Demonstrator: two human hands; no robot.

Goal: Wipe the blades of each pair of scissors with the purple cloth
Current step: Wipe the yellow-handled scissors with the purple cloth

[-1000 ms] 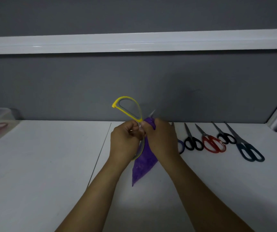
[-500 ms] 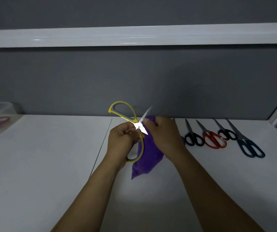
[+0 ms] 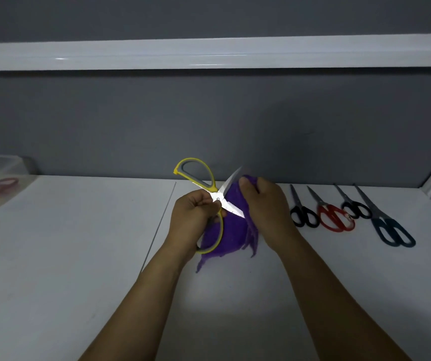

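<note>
Grey wall (image 3: 235,121); white ledge (image 3: 209,54) across it; white table (image 3: 53,256) below; dim light.

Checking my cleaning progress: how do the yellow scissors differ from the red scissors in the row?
The yellow scissors are held in the left hand; the red scissors lie on the table. Yellow's blades are spread open, red's closed. Both have looped handles.

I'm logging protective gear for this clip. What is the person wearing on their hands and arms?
Nothing visible. The left hand and right hand are ungloved; the left forearm and right forearm are bare to the frame's edge. No sleeves, watch, bracelet or rings show.
</note>
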